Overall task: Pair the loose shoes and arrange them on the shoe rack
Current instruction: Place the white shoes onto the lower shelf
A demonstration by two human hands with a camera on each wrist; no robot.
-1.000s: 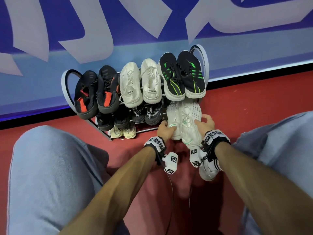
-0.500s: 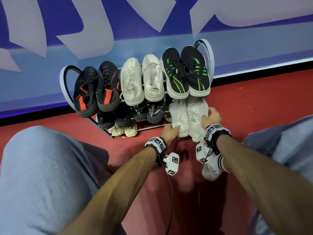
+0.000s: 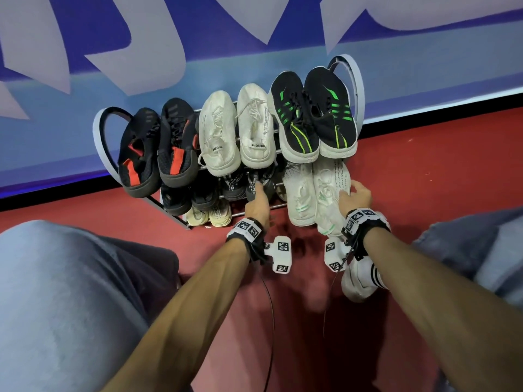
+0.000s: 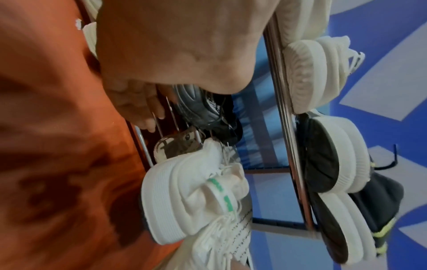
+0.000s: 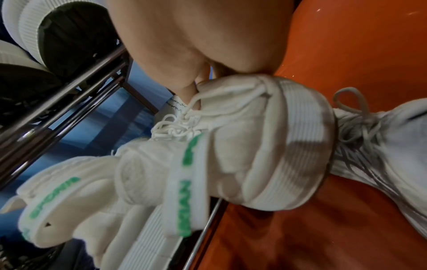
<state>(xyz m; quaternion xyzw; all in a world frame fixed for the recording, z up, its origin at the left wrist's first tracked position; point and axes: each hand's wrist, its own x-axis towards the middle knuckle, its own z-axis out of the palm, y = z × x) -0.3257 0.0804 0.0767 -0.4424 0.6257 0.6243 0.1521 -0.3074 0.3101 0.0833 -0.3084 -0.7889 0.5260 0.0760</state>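
The shoe rack (image 3: 358, 80) stands against the blue wall. Its top tier holds a black-and-red pair (image 3: 158, 154), a cream pair (image 3: 237, 131) and a black-and-green pair (image 3: 311, 117). On the lower tier's right end lie two white shoes with green tabs, the left one (image 3: 300, 190) and the right one (image 3: 329, 185). My right hand (image 3: 353, 198) grips the right white shoe (image 5: 254, 146) from above. My left hand (image 3: 256, 206) holds nothing and reaches to a black shoe (image 3: 259, 183) on the lower tier, its fingers (image 4: 138, 109) by the rack bars.
More dark shoes (image 3: 186, 199) and a yellowish pair (image 3: 209, 216) fill the lower left of the rack. A white shoe with a striped sock (image 3: 362, 281) is on the red floor under my right forearm. My knees flank both arms.
Both white shoes have slid further onto the lower tier. My left hand has let go of the left white shoe and moved left to the black shoe.
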